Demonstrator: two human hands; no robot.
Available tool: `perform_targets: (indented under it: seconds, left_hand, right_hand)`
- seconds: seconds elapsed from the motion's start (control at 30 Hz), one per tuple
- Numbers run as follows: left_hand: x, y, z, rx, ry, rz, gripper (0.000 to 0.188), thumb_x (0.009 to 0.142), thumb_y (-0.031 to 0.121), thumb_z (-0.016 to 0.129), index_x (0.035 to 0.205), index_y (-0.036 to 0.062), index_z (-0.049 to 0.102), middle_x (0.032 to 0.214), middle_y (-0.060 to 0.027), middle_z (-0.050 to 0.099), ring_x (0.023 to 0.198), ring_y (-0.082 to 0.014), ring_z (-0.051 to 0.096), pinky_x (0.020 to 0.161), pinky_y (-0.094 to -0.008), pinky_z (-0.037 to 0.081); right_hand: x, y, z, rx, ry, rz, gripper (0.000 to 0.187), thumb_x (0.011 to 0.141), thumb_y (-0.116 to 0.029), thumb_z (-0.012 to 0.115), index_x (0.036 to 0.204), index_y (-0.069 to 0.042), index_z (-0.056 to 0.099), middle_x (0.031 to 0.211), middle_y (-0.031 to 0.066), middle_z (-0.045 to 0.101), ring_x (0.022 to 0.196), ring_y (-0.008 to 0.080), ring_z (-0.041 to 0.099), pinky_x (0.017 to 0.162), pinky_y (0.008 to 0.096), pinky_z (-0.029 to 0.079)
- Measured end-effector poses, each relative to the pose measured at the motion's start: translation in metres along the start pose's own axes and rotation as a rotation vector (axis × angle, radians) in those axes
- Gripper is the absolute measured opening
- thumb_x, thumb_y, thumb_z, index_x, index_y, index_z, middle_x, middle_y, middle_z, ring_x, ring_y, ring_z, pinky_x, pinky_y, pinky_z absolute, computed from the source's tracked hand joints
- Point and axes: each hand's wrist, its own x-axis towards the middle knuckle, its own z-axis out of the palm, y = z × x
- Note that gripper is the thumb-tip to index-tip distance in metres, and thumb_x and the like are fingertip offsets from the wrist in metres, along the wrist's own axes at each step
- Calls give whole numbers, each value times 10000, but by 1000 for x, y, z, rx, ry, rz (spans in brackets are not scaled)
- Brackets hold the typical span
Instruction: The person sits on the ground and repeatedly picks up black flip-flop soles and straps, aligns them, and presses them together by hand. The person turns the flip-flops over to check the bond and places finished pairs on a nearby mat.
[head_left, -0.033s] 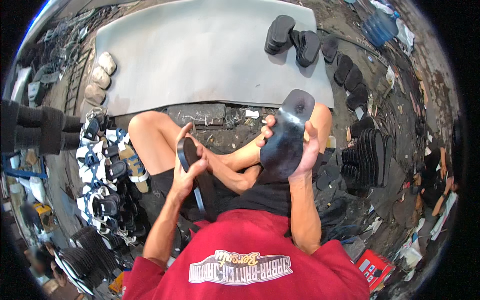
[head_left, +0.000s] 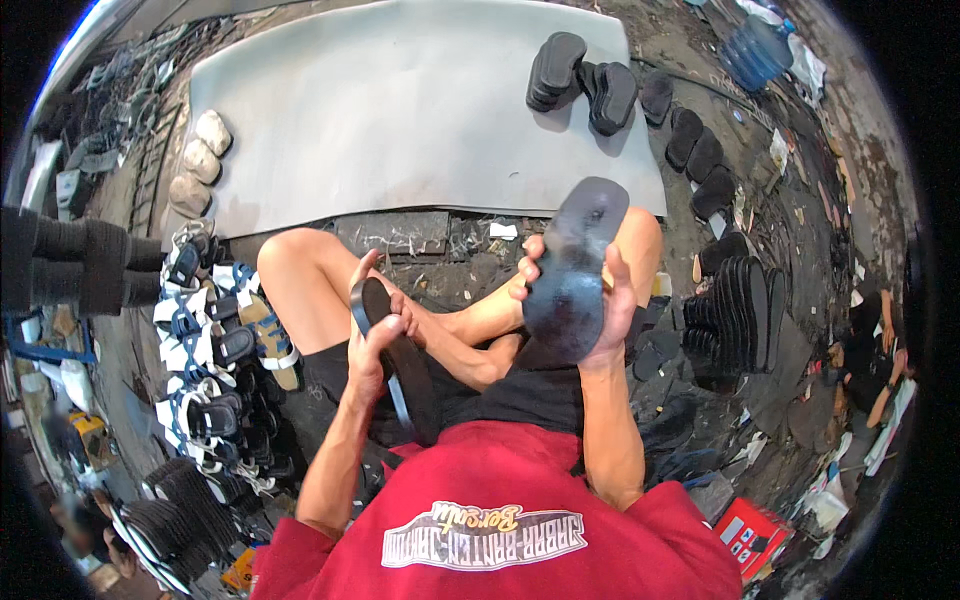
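Over my lap, my right hand [head_left: 614,318] grips a black shoe sole [head_left: 575,275] by its edges, fingers on its left side and thumb on its right. The sole's broad, shiny face is turned up, with a dull spot near its far end. My left hand [head_left: 366,338] is closed around the middle of another dark sole [head_left: 407,385], which is tilted on edge so that its smooth rim shows. That sole's near end reaches down to my black shorts. The two soles are held apart from each other.
A pale grey sheet [head_left: 400,120] lies ahead, with stacked black soles [head_left: 556,70] on its right and whitish stones [head_left: 202,160] on its left. Sandals [head_left: 215,345] crowd the left side. More soles [head_left: 735,315] stand at right, near a red box [head_left: 748,538].
The sole in my right hand has tilted slightly, and the bright glare on it has faded. My left hand with its sole has barely moved.
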Motion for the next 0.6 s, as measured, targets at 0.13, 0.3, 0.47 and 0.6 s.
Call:
perform_targets:
  seconds: [0.13, 0.3, 0.47, 0.6]
  left_hand:
    - [11, 6, 11, -353, 77, 119, 816, 970, 354, 602, 1695, 205, 259, 1000, -99, 510, 831, -198, 551, 779, -362, 510]
    - [33, 32, 9, -663, -51, 208, 621, 1031, 441, 560, 1603, 238, 432, 1114, -143, 541, 905, -257, 548, 772, -396, 481]
    - [39, 46, 20, -710, -84, 295, 607, 1071, 520, 508, 1596, 219, 456, 1221, -167, 498, 926, -250, 509, 789, -384, 451]
    - [36, 52, 37, -721, -173, 389, 731, 1082, 610, 544, 1654, 213, 320, 1234, -162, 555, 955, -242, 566, 820, -408, 505]
  right_hand:
    - [-1, 5, 5, -24, -129, 51, 794, 1056, -560, 571, 1419, 140, 473, 1337, 201, 559, 1127, 270, 585, 942, 412, 518]
    - [15, 12, -6, -100, -114, 206, 766, 1074, -547, 553, 1469, 101, 447, 1425, 253, 543, 1053, 284, 622, 797, 368, 550]
    - [18, 42, 19, -348, -23, 103, 594, 1112, -390, 593, 1596, -127, 370, 1362, 225, 588, 989, 217, 658, 741, 318, 558]
    - [9, 57, 80, -791, 85, 9, 663, 1033, -362, 672, 1578, -61, 448, 1323, 168, 622, 951, 174, 626, 754, 277, 489]
